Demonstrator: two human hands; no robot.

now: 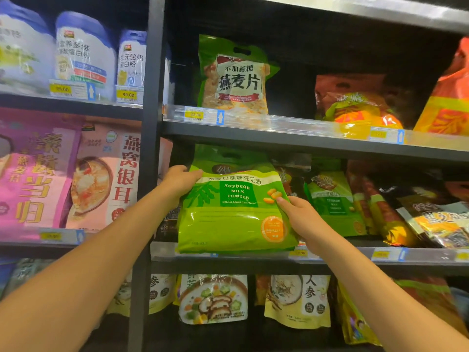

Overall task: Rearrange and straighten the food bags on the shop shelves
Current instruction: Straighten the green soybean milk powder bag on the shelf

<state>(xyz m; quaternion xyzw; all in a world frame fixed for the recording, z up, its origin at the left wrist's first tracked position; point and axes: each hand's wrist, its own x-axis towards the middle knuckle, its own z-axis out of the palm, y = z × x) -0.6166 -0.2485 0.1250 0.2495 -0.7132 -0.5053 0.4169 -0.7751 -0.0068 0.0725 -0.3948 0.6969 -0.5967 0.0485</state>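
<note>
I have the soybean bag (233,217) between both hands at the left end of the middle shelf (355,260). It faces me, nearly upright, with its bottom edge down at the front rail. I cannot tell whether it rests there or hangs just clear.

My left hand (181,182) grips the bag's upper left edge, thumb on the front and fingers out of sight behind. My right hand (303,222) grips the right edge lower down, a fingertip pressed on the printed face and the rest wrapped round the side.

I judge the bag to be a soft pouch of loose powder. The lower half bulges and shines, so most of the weight sits low and the film is probably slippery. It should sag rather than hold its shape, and the contents may shift if I tilt it. The flat top with the carry slot looks thin, and pinching only there would let the body swing.

The side edges are the best hold, as I have them now, with one hand low enough to carry the load. A second soybean bag (332,199) stands just to the right and further back. I want to slide mine in squarely and not shove that one over.
</note>
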